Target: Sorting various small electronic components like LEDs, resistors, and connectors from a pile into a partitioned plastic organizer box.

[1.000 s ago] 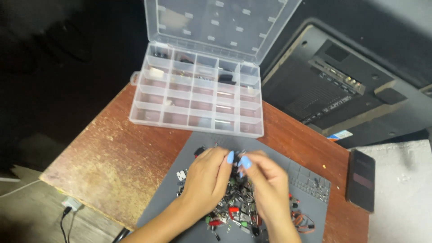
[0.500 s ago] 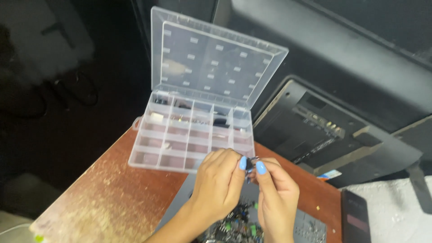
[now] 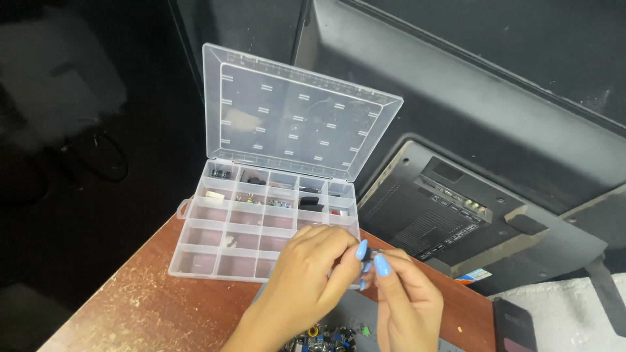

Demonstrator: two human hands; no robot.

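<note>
My left hand [image 3: 306, 274] and my right hand [image 3: 404, 296] meet above the front right corner of a clear plastic compartment box [image 3: 195, 261]. Together their fingertips pinch a tiny dark electronic part [image 3: 370, 253], mostly hidden by the fingers. The box stands open on the wooden table [image 3: 137, 309], its lid [image 3: 293, 120] raised at the back. Several back compartments hold small parts; the front ones look bare. A pile of small electronic components [image 3: 326, 339] lies on a grey mat at the bottom edge, below my hands.
A black monitor [image 3: 450, 215] lies back-side up to the right, leaning on a large dark panel. A dark phone [image 3: 515, 326] rests at the bottom right beside white cloth [image 3: 574, 313]. Beyond the table's left edge, the floor is dark, with cables.
The view has tilted up and closer; the box now fills the middle. My hands have lifted from the component pile to the box's front right corner, still pinching the small part.
</note>
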